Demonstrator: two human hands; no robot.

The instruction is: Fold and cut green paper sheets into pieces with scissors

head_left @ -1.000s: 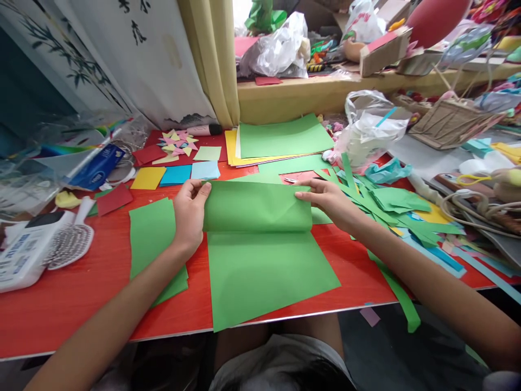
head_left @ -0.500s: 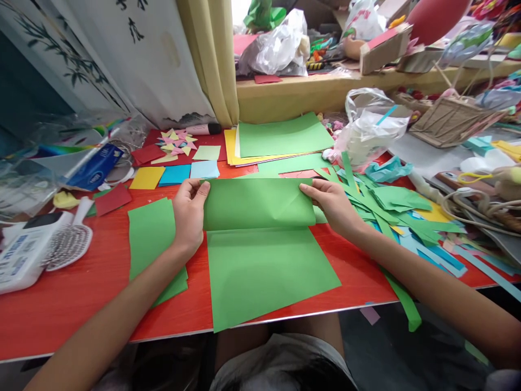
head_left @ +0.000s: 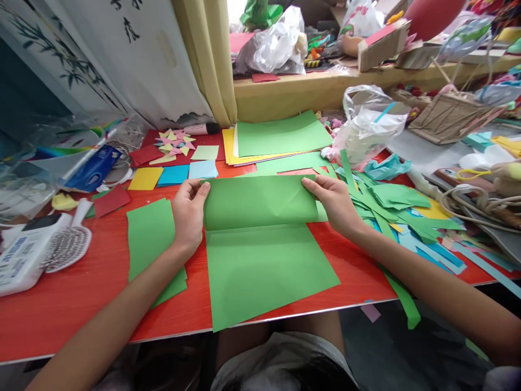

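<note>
A sheet of green paper is pinched at its far left corner by my left hand and at its far right corner by my right hand. Its upper part stands raised, with a slanting crease near the right end. Below it, a flat green area reaches just over the table's front edge; I cannot tell whether it is the same sheet or another one. Beside my left forearm lies a small stack of green paper pieces. Green paper strips are heaped to the right of my right hand.
Yellow and blue paper squares lie behind my left hand. At the back is a stack of large sheets, with a plastic bag beside it. A hairbrush and a white bottle occupy the left side of the red table.
Both hands keep their hold on the green paper. The right hand has shifted very slightly up and right; the view has moved a little.
</note>
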